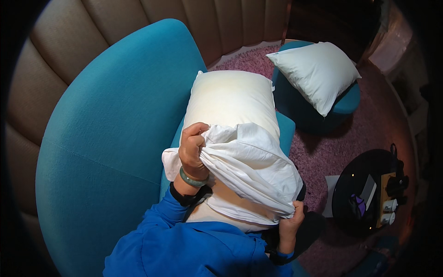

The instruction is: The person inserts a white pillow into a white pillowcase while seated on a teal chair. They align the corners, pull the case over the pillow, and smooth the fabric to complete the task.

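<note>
A white pillow (233, 94) lies lengthwise in front of me on the teal sofa seat, its far half bare. Bunched across its near half is a white pillowcase (258, 157), its folds stretched between my hands. My left hand (193, 150), with a green bangle at the wrist, grips the gathered cloth at the left side. At the lower right, my right hand (291, 220) pinches the pillowcase's edge. A loose white flap of cloth (171, 162) sticks out left of my left wrist. The folds hide part of the pillow beneath.
The teal sofa backrest (115, 111) curves along the left. A second white pillow (318, 71) rests on a teal round stool (300, 106) at the far right. On the right, a dark round table (344, 203) holds white cups (389, 212) on a wooden tray and a purple item (357, 205).
</note>
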Action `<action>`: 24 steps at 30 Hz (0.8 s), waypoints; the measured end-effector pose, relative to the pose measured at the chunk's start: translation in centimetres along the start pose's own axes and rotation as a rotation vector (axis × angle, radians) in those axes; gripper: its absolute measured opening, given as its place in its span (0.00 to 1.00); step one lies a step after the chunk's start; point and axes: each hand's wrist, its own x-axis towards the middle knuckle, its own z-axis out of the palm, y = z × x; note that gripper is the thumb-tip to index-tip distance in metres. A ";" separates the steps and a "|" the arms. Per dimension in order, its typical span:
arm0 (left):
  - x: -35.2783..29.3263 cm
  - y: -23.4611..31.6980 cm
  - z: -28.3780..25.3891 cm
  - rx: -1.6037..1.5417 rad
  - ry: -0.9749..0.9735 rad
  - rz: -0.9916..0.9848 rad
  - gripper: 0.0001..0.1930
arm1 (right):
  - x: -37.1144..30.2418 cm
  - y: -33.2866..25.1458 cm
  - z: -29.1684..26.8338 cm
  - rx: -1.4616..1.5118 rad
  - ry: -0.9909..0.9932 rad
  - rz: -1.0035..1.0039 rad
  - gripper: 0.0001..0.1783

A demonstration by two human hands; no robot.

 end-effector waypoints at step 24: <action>0.1 0.6 -0.6 0.016 -0.109 -0.116 0.14 | -0.2 0.2 0.1 0.013 -0.004 0.028 0.14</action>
